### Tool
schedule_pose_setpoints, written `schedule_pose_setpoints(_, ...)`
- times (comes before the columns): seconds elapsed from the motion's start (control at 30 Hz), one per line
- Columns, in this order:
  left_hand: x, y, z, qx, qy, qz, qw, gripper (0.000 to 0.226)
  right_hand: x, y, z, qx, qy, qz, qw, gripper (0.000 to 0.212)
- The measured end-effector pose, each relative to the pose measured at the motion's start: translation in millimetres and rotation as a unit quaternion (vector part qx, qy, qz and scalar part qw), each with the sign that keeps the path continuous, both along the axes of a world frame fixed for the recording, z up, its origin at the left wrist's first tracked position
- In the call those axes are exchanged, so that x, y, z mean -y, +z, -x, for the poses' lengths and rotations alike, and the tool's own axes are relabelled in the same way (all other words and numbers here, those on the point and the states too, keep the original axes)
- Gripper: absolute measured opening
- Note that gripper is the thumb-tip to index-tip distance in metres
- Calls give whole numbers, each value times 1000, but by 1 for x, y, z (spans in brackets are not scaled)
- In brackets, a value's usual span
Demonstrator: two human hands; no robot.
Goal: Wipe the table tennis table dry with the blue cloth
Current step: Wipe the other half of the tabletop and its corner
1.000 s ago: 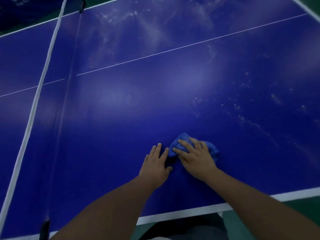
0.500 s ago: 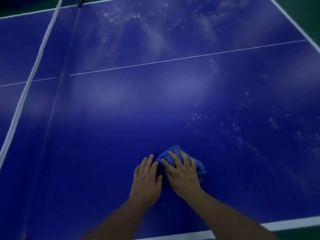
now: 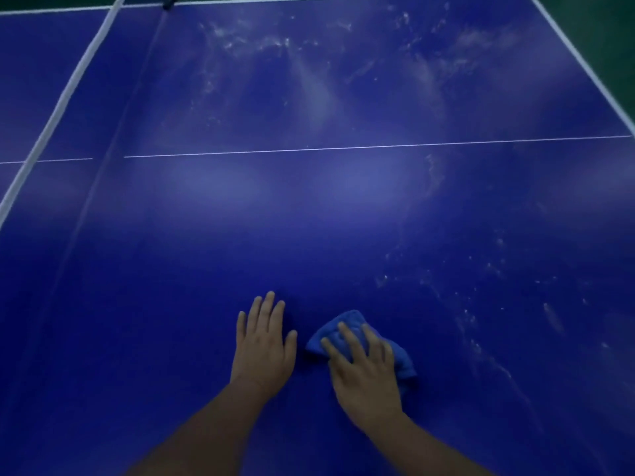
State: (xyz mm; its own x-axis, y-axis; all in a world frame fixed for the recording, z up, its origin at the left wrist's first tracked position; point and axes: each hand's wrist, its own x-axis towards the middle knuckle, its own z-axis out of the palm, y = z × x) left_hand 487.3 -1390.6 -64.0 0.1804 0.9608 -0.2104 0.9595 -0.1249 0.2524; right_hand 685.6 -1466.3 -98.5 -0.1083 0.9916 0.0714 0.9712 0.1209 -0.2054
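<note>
Now right hand (image 3: 364,369) with blue cloth (image 3: 352,318) moved away from left hand (image 3: 263,345), both hands flat and unclenched on counter (image 3: 309,218), right one pressing cloth.

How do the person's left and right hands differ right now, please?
The left hand lies flat on the bare table, while the right hand presses the blue cloth. The left hand's fingers lie close together; the right hand's are spread. Both are palm down, side by side.
</note>
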Motion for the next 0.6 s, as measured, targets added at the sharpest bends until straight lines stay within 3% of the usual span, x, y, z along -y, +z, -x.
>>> schedule_pose_setpoints(0.1, -23, -2, -12, 2, -9, 2, 1000, 78, -39, -4, -34, 31, 82, -7, 996, 42)
schedule_pose_setpoints(0.17, -38, -4, -19, 10, -9, 5, 1000, 77, -86, -1, -76, 42, -59, -1, 997, 42)
schedule_pose_setpoints(0.23, -48, -9, -18, 15, -2, 0, 1000, 70, -108, 7, -107, 0, -251, 25, 968, 40)
schedule_pose_setpoints(0.3, -58, -14, -14, 3, -1, -17, 1000, 68, -93, 11, -105, -23, -320, 4, 947, 41)
schedule_pose_setpoints(0.37, -63, -21, -7, -14, -7, -17, 1000, 70, -60, 12, -73, -3, -253, -5, 967, 45)
schedule_pose_setpoints(0.43, -62, -25, -3, -2, -19, -9, 1000, 71, -24, 6, -27, 11, -100, 6, 995, 47)
schedule_pose_setpoints(0.5, -62, -28, 0, 12, -34, -12, 999, 69, -12, 1, 3, 29, 39, 8, 999, 46)
schedule_pose_setpoints(0.6, -65, -28, 2, 9, -50, -23, 998, 64, -69, 0, -12, 25, 118, -11, 993, 44)
